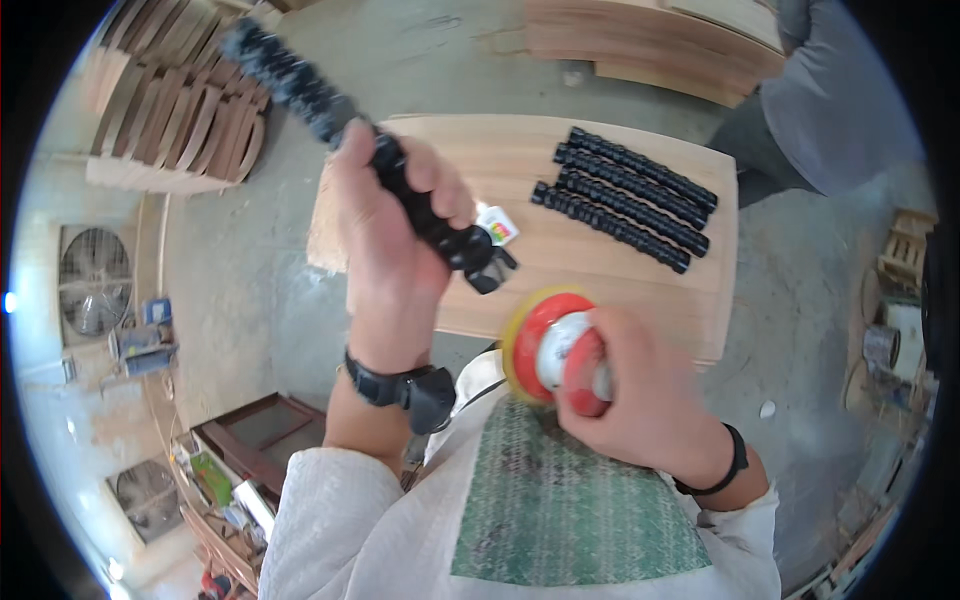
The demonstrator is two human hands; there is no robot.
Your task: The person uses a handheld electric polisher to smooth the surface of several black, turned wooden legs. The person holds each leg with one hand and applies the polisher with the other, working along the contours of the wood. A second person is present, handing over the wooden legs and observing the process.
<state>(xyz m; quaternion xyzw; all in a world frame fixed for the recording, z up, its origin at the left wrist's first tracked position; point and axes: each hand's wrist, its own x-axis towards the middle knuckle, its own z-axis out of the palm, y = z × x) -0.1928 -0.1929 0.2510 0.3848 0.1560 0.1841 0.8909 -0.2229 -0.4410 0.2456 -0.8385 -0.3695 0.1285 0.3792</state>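
My left hand (395, 215) grips a black ribbed rod (292, 82) raised at a slant above the board. The rod's far end is blurred, and its near end has a forked notch. Beside that near end shows a small white tag with coloured print (498, 227); whether it is fixed to the rod I cannot tell. In my right hand (635, 395) is a round red-and-white sander (560, 345) with a yellow rim, held close to my apron, apart from the rod. Several matching black rods (628, 200) lie side by side on the light wooden board (560, 290).
A person in grey (850, 100) stands at the far right, by the board's corner. Stacked curved wooden parts (180, 130) fill the far left. Wooden panels (650, 45) lie beyond the board. Wall fans (95, 280) and a dark wooden frame (265, 440) are to the left.
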